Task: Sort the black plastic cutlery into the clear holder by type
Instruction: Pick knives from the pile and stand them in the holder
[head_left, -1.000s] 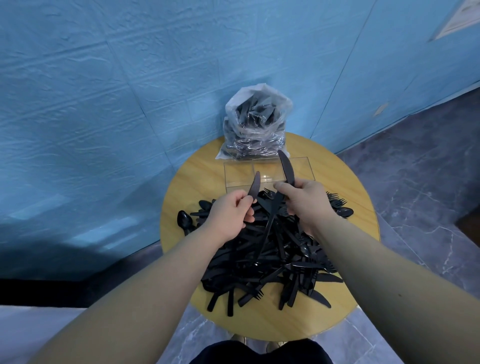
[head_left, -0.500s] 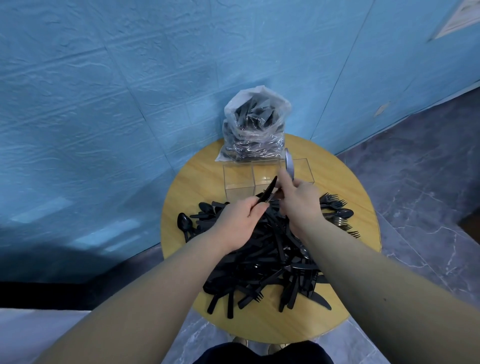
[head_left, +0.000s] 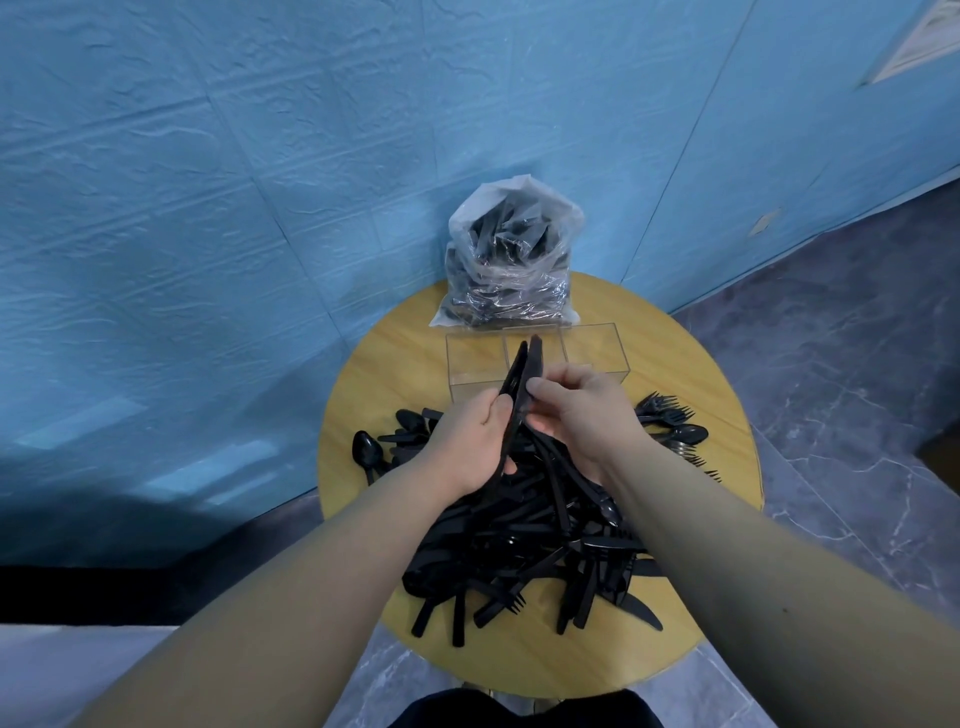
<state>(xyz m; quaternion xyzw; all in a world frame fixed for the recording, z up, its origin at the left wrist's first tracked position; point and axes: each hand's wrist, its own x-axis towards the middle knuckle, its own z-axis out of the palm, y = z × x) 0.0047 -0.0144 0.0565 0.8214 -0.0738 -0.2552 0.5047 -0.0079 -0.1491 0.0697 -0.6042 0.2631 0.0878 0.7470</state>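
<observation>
- Round wooden counter (head_left: 374, 374) against a blue textured wall (head_left: 208, 208); grey marbled floor (head_left: 831, 389) to the right.
- Clear plastic bag (head_left: 511, 260) stuffed with more black cutlery stands at the back of the counter, touching the rear of the clear holder (head_left: 597, 351).
- Holder has three compartments in a row; we see nothing lying in the left or right one. The middle one is partly hidden by the raised knives, so can't tell.
- Main pile of black cutlery (head_left: 519, 551) sits between holder and the counter's near edge, right under our forearms; knives, forks, spoons mixed.
- Loose spoons (head_left: 368, 451) at left of the pile, a few forks (head_left: 665, 410) plus a spoon at right.
- Our left hand (head_left: 467, 447) grips the handles of two black knives (head_left: 522, 384), blades pointing up in front of the middle compartment.
- Our right hand (head_left: 582, 410) pinches the same bundle with thumb and fingertips, just beside the left hand.
- Versus half a second ago: then each hand had its own knife, blades apart; now both knives are together in one bundle, held by both hands. Pile and bag unchanged.
- No readable brand, label or writing anywhere; a pale panel (head_left: 919, 41) at top right of the wall is too cropped to read.
</observation>
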